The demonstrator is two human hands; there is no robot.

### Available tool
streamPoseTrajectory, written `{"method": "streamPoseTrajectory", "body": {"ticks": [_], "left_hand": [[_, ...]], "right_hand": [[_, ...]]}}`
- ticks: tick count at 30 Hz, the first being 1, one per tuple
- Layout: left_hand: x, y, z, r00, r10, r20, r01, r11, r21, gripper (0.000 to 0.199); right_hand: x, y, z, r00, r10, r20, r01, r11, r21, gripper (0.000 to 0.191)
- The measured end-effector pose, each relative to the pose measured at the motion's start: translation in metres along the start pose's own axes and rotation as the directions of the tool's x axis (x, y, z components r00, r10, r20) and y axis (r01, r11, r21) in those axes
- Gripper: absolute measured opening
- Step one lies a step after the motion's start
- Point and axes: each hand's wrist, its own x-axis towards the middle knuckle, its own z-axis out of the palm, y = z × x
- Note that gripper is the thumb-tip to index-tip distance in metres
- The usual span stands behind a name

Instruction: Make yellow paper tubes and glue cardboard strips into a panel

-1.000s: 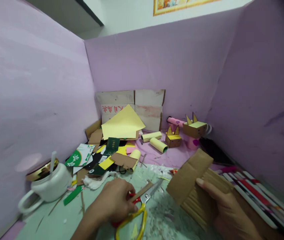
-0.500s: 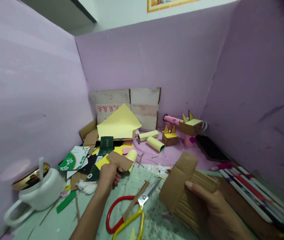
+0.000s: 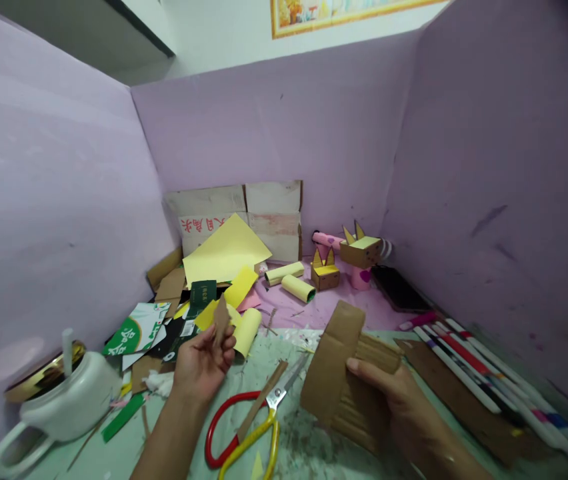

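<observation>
My left hand point(image 3: 205, 363) is closed on a small brown cardboard piece point(image 3: 221, 321), which it holds edge-on above the paper scraps. In my right hand point(image 3: 389, 393) is a larger folded cardboard piece point(image 3: 337, 363), with the thumb pressed on its ridged face. Between the hands, open scissors point(image 3: 277, 399) with one red and one yellow handle lie on the table. A thin cardboard strip point(image 3: 261, 403) rests across them. Just beyond my left hand lies a yellow paper tube point(image 3: 248, 332).
A white mug point(image 3: 69, 400) with a gold lid stands at the left. Paper scraps and yellow sheets point(image 3: 224, 257) pile up behind. Two more yellow tubes point(image 3: 298, 289) and small cardboard cat-eared boxes point(image 3: 325, 275) sit further back. Markers point(image 3: 464, 367) and a phone point(image 3: 400, 290) lie at the right.
My left hand has lifted and turned palm-up, tilting the small cardboard piece from flat to edge-on. My right hand keeps its hold. The whole view has shifted slightly.
</observation>
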Motion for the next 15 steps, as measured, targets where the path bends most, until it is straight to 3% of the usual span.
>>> {"method": "streamPoseTrajectory", "body": {"ticks": [5,9,12,15], "left_hand": [[-0.023,0.0,0.005,0.972,-0.056,0.23,0.052,0.998,0.023,0.009],[-0.024,-0.007,0.0,0.927,-0.145,0.347,0.105,0.986,0.132,0.004],[-0.018,-0.01,-0.006,0.898,-0.221,0.38,0.171,0.972,0.16,0.007],[-0.016,-0.008,-0.01,0.897,-0.267,0.351,0.214,0.96,0.182,0.013]], "right_hand": [[-0.002,-0.004,-0.004,0.989,0.101,0.111,-0.115,0.985,0.127,0.033],[0.008,-0.018,-0.005,0.934,0.233,0.271,-0.302,0.92,0.249,0.032],[0.026,-0.035,0.014,0.872,0.274,0.405,-0.386,0.894,0.226,0.033],[0.054,-0.048,0.048,0.887,0.272,0.373,-0.335,0.935,0.116,0.028]]}}
